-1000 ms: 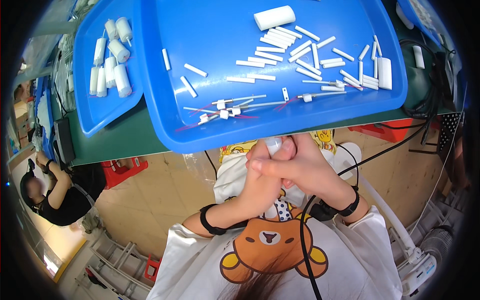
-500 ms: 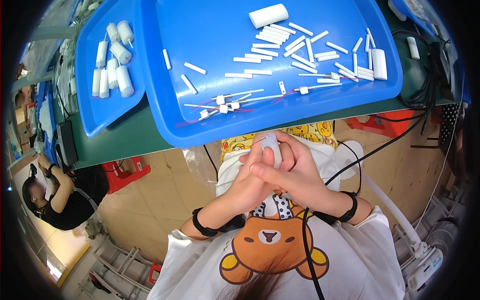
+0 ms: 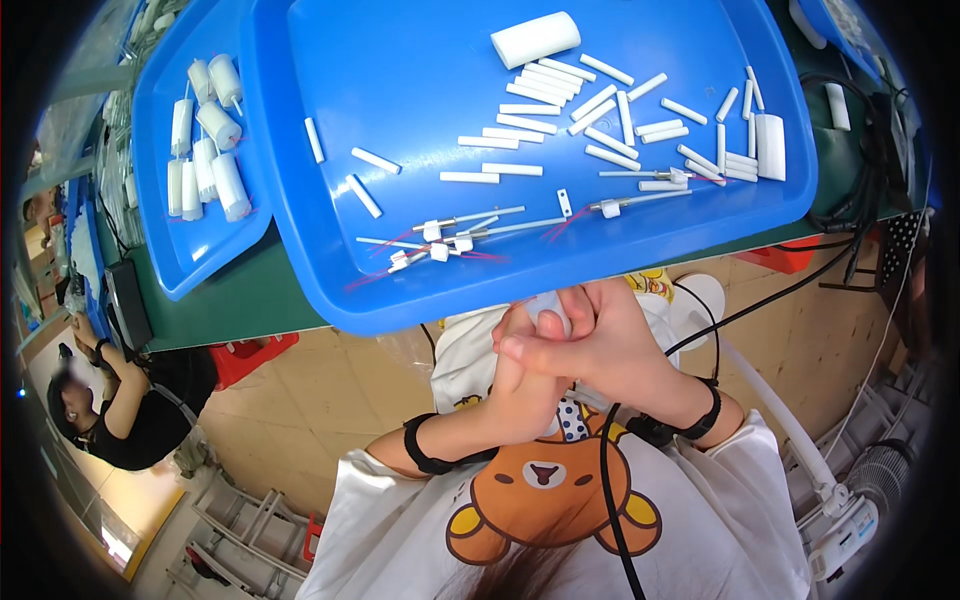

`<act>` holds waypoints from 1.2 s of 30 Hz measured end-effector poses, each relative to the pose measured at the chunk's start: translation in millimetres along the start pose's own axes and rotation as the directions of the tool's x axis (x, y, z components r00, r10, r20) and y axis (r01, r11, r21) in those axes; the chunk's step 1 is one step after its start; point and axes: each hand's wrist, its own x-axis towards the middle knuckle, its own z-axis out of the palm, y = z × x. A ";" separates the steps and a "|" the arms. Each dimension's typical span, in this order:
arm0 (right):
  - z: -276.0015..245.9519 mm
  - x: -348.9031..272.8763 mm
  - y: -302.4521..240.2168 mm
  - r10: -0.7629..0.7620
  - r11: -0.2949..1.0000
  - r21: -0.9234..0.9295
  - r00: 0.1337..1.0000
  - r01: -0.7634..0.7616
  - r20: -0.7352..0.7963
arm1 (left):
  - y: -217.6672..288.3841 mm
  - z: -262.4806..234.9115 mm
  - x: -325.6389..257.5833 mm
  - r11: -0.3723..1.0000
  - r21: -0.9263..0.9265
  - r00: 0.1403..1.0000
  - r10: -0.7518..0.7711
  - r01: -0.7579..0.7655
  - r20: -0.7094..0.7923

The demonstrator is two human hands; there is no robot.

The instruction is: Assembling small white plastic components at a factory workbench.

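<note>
Below the near edge of the large blue tray (image 3: 400, 120), both hands were pressed together over the person's chest. Left hand (image 3: 520, 385) and right hand (image 3: 600, 345) were closed around a small white cylindrical piece (image 3: 550, 318), of which only the top showed between the fingers; right hand lay over the left. Grip narrow, fingers curled tight. Each wrist carried a black strap, and a black cable (image 3: 610, 500) ran down from the right wrist across the bear-print shirt (image 3: 540, 500). On the large tray lay short white tubes (image 3: 560, 85) in a loose heap, a white block (image 3: 535, 38), and several thin rods with white fittings and red leads (image 3: 440, 240) near the front rim. A second blue tray (image 3: 165, 255) to the left held larger white cylinders (image 3: 205, 150). Another person (image 3: 120, 400) sat low at far left.
</note>
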 end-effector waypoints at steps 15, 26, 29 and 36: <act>11.5 -52.7 -2.1 -0.607 0.662 -0.412 0.771 0.625 0.194 | 47.2 -8.3 -15.0 0.936 -0.251 0.794 -0.048 0.248 0.606; 15.4 -61.1 -1.8 -0.631 0.665 -0.486 0.775 0.567 0.042 | 132.1 -60.3 -26.7 0.839 -0.391 0.920 0.388 -0.379 -0.057; 16.7 -64.2 -2.3 -0.606 0.672 -0.484 0.792 0.560 0.075 | 176.7 -82.2 -27.8 0.836 -0.176 0.837 0.457 -0.519 -0.301; 17.6 -67.5 1.6 -0.587 0.707 -0.471 0.809 0.528 0.027 | 166.9 -90.7 -28.2 0.787 0.389 0.746 0.598 -0.478 -0.292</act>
